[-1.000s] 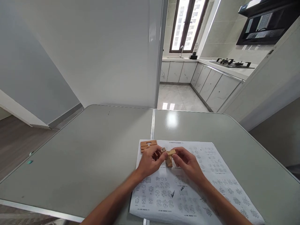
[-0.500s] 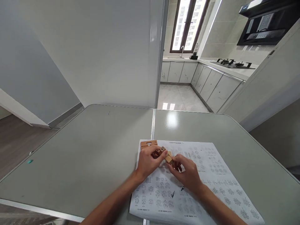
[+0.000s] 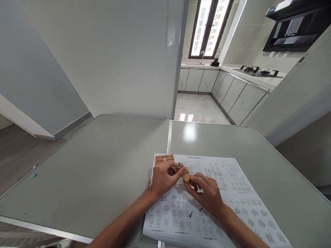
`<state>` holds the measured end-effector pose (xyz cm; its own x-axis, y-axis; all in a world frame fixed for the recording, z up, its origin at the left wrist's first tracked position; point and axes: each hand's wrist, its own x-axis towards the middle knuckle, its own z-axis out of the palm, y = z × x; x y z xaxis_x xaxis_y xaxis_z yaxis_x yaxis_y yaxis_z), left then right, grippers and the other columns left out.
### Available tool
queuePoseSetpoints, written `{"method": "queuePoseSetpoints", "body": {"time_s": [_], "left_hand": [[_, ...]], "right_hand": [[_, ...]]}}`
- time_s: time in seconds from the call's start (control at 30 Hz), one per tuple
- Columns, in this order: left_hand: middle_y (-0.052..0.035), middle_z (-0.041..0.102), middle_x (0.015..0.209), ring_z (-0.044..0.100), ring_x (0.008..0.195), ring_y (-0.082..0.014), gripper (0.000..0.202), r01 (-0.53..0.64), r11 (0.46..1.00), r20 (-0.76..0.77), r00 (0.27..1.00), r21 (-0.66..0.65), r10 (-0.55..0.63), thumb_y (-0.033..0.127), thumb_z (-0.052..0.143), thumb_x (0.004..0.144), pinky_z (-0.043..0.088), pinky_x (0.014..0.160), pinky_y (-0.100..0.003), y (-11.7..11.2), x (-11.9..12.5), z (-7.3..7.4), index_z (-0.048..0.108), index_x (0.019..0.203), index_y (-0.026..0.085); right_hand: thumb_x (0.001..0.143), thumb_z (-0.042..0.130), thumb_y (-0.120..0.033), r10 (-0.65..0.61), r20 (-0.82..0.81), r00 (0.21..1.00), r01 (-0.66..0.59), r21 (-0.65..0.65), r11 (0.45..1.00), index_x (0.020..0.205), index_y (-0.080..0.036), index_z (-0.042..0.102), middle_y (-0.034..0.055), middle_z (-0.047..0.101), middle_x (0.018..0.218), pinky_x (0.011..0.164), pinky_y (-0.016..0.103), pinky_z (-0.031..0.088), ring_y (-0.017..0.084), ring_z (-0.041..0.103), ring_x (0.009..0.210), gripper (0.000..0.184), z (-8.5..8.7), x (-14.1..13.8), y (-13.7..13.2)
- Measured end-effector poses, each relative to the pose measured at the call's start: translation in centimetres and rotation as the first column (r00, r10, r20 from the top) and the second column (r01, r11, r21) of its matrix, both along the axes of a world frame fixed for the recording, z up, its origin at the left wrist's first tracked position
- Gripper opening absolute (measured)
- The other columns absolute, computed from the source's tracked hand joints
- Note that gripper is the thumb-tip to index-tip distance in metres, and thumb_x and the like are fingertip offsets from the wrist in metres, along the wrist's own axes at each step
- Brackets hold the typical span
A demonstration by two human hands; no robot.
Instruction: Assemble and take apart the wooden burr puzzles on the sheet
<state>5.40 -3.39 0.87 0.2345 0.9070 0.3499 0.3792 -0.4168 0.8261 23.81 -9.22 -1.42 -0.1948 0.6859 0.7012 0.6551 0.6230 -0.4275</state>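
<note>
Wooden tan notched puzzle blocks (image 3: 186, 176) are resting by the desk's (image 3: 103, 165) near edge, between my left hand (image 3: 162, 179) and right hand (image 3: 208, 194), both pinching them.

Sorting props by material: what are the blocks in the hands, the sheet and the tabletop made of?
The blocks: apparently bare wood, tan and matt. The sheet: thin white paper, printed with small diagrams. The tabletop: smooth grey-green, semi-gloss, mirroring the window light; laminate or coated metal, cannot tell.
</note>
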Motion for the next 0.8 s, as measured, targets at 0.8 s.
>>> {"method": "queuePoseSetpoints", "body": {"time_s": [0.8], "left_hand": [[-0.0036, 0.079, 0.092, 0.070, 0.073, -0.0147, 0.030, 0.179, 0.981, 0.099, 0.980, -0.076, -0.171, 0.044, 0.074, 0.093, 0.055, 0.065, -0.024, 0.54, -0.16, -0.69, 0.078, 0.115, 0.023]], "right_hand": [[0.095, 0.067, -0.010, 0.049, -0.072, 0.996, -0.040, 0.118, 0.992, 0.104, -0.023, 0.060, -0.0048, 0.055, 0.065, 0.047, 0.022, 0.046, 0.011, 0.051, 0.050, 0.017, 0.97, -0.56, -0.32]]}}
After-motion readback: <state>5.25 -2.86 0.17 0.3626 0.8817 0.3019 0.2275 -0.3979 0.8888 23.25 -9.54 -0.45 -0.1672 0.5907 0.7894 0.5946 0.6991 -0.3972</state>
